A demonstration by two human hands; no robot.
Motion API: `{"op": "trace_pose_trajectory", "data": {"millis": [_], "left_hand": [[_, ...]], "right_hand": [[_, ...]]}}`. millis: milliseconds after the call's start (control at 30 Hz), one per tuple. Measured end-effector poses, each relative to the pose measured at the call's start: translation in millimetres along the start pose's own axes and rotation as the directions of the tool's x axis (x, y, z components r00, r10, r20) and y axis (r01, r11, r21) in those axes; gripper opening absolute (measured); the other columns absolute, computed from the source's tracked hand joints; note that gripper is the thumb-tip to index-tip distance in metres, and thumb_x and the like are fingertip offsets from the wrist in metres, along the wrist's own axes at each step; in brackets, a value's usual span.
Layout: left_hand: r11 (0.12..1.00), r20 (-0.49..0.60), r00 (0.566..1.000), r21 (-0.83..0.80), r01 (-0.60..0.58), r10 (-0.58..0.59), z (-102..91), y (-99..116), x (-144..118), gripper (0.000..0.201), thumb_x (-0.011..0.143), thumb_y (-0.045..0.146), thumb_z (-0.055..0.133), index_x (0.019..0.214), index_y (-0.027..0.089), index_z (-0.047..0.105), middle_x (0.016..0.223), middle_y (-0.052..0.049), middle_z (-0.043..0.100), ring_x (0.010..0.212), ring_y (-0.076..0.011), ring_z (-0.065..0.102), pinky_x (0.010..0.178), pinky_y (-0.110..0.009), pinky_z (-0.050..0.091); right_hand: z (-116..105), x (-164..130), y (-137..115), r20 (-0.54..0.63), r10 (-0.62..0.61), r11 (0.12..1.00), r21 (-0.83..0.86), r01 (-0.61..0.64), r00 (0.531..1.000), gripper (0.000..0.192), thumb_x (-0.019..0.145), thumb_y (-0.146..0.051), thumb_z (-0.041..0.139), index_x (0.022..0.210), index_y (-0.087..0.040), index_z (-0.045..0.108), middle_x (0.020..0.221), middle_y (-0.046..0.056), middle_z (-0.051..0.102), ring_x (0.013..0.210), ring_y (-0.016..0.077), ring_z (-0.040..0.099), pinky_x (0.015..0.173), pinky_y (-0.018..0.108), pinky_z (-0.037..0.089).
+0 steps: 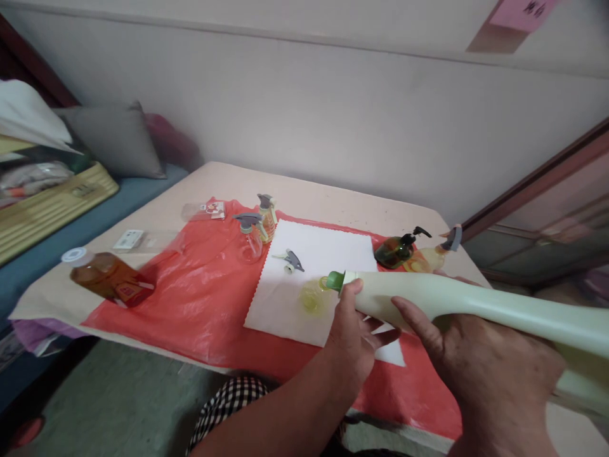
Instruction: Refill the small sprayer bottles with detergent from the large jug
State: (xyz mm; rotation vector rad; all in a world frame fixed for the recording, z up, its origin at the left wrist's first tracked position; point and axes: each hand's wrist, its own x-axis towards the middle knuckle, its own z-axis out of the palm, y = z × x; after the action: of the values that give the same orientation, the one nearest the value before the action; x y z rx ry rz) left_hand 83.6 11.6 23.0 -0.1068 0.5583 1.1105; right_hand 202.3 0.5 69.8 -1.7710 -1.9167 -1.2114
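The large pale green bottle [413, 295] is clamped in both hands, lying tilted to the left: its body is gripped by the right hand [495, 362] near at right, and its neck by the left hand [349, 330], thumb on top. The green spout [335, 280] is exposed just beyond that thumb, at the clear bottle's [311, 298] mouth; contact cannot be told. Farther, a loose spray head [291, 259] is laid on the white sheet [328, 244].

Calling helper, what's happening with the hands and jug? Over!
Left hand, right hand: holding jug, tipped sideways. Spout by small bottle. Loose spray top nearby, not blocking.
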Motion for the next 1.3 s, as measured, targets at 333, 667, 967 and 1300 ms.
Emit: {"op": "trace_pose_trajectory", "data": {"millis": [333,667,967,1300], "left_hand": [[1.000,-0.014,1.000,0.005,0.008,-0.008,1.0,1.3,-1.5,0.047,0.086,0.048,0.061,0.121,0.018,0.065,0.126,-0.013,0.067,0.110,-0.0293,0.064,0.092,-0.045,0.052],[1.000,-0.009,1.000,0.004,0.011,-0.011,1.5,1.6,-2.7,0.047,0.087,0.048,0.060,0.123,0.017,0.064,0.127,-0.013,0.067,0.111,-0.0293,0.063,0.092,-0.045,0.053],[1.000,-0.018,1.000,0.013,0.014,-0.014,2.1,1.5,-2.3,0.046,0.089,0.048,0.058,0.123,0.018,0.064,0.129,-0.013,0.067,0.114,-0.0302,0.062,0.095,-0.047,0.052],[1.000,-0.016,1.000,0.022,0.018,-0.018,2.2,1.8,-2.5,0.048,0.089,0.049,0.057,0.124,0.017,0.063,0.131,-0.014,0.065,0.113,-0.0297,0.062,0.091,-0.045,0.052]], "right_hand": [[-3.0,1.1,-0.4,-0.018,-0.011,0.999,-0.051,0.010,1.000,0.074,0.093,-0.077,0.041,0.092,-0.010,0.072,0.062,0.009,0.059,0.057,0.0209,0.050,0.055,0.032,0.020],[-6.1,3.1,-2.5,-0.032,-0.013,1.000,-0.001,0.013,0.999,0.071,0.095,-0.072,0.044,0.100,-0.006,0.071,0.082,0.017,0.070,0.069,0.0248,0.060,0.056,0.033,0.021],[-4.6,3.1,1.0,-0.047,-0.053,0.998,-0.035,0.052,0.997,0.074,0.094,-0.074,0.042,0.101,-0.005,0.070,0.081,0.017,0.070,0.065,0.0245,0.060,0.055,0.034,0.021],[-1.9,1.7,4.2,-0.065,-0.069,0.996,-0.055,0.065,0.996,0.075,0.093,-0.075,0.044,0.109,-0.006,0.067,0.075,0.013,0.067,0.063,0.0239,0.059,0.054,0.033,0.021]]}}
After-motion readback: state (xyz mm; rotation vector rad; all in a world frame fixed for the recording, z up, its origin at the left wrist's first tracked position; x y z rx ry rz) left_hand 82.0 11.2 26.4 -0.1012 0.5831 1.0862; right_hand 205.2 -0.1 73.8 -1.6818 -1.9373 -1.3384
